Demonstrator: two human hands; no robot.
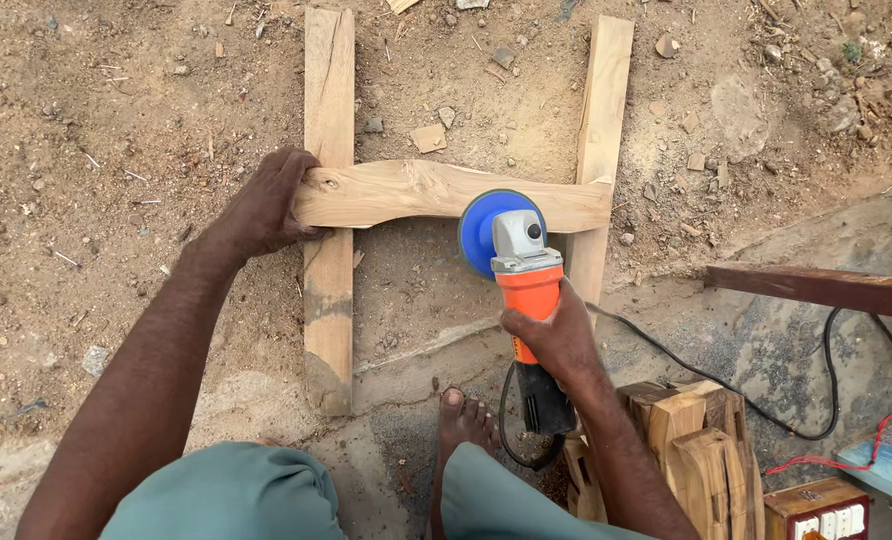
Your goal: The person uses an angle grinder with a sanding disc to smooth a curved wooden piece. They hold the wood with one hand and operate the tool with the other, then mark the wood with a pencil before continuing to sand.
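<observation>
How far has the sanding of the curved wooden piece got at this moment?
Done: the curved wooden piece lies across two upright planks, and its top face looks pale and fairly even. In hand: the left hand steadies its left end, while the right hand holds the orange grinder, blue disc at the lower edge. Left: how much remains rough cannot be told.

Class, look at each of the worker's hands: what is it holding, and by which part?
The right hand grips the orange angle grinder around its body. The left hand clasps the left end of the wavy plank.

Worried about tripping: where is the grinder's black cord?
In the head view, the black cord runs right from the grinder across the concrete, beside the wooden blocks.
</observation>
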